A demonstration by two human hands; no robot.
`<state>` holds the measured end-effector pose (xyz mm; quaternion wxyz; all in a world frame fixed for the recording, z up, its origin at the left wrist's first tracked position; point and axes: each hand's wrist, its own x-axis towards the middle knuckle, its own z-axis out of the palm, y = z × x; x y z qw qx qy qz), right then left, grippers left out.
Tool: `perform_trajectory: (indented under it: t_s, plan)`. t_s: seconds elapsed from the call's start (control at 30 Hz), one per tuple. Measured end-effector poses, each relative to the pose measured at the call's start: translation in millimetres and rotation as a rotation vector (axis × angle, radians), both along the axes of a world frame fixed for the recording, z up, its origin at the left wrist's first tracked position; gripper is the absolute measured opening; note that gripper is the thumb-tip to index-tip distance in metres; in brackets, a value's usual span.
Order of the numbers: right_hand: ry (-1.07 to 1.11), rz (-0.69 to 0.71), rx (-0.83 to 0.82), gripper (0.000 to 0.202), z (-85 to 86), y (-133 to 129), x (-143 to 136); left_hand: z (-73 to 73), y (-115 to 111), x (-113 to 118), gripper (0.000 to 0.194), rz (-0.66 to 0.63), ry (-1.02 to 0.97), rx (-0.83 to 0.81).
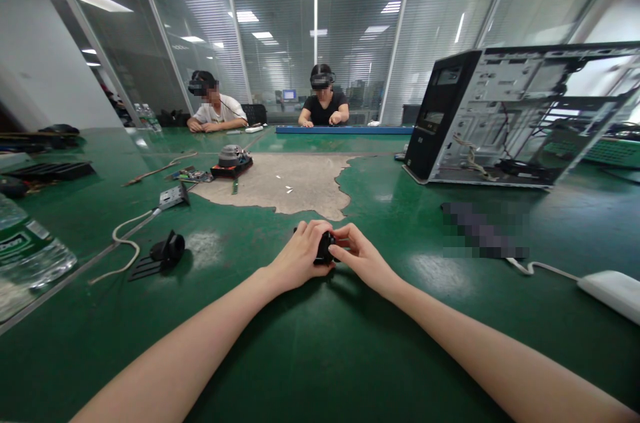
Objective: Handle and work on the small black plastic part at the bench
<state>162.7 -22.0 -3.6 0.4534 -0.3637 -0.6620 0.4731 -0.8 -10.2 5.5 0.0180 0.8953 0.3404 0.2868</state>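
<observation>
Both my hands meet over the green table, around a small black part (325, 247) whose kind I cannot make out. My left hand (300, 253) wraps it from the left, fingers over its top and thumb below. On the other side, the fingers and thumb of my right hand (361, 253) pinch its right edge. Most of the part is hidden by my fingers. To the left lies a black plastic piece (167, 248) with a round collar and slats. Behind it is a small metal box (173, 196) with a pale cable attached.
An opened computer case (450, 123) stands at the back right. Nearer are a blurred-out dark object (480, 230) and a white power strip (613, 293). A water bottle (30, 243) is at left. Beyond the bare patch (300, 183), two people in headsets sit across the table (320, 356).
</observation>
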Motion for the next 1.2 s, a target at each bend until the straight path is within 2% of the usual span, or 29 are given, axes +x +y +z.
perform_trajectory:
  t_s: [0.13, 0.37, 0.5, 0.67, 0.87, 1.03, 1.2]
  plan:
    - [-0.029, -0.036, -0.027, 0.023, 0.9, 1.5, -0.5, -0.2, 0.2, -0.2, 0.055, -0.010, -0.014, -0.011]
    - [0.022, 0.056, 0.007, 0.022, 4.7, -3.2, 0.7, 1.1, -1.0, -1.4, 0.056, -0.020, -0.005, -0.015]
    - [0.023, 0.023, 0.001, 0.017, 1.9, -1.4, 0.1, -0.5, -0.4, -0.3, 0.055, -0.007, -0.021, 0.007]
    - [-0.019, -0.028, -0.016, 0.025, 0.4, 1.5, 0.0, -1.9, -0.1, 0.7, 0.055, 0.012, -0.035, 0.006]
    - [-0.001, 0.031, 0.021, 0.023, 2.9, -3.1, 0.5, -0.6, -1.0, -0.1, 0.056, -0.003, -0.021, -0.003]
    - [0.021, 0.007, 0.014, 0.018, 0.3, -1.7, -0.2, -1.8, -0.4, 0.7, 0.054, 0.006, -0.024, 0.017]
    - [-0.024, -0.022, -0.017, 0.027, 1.6, -0.3, -0.2, -2.8, 0.9, 0.9, 0.057, 0.017, -0.015, 0.012]
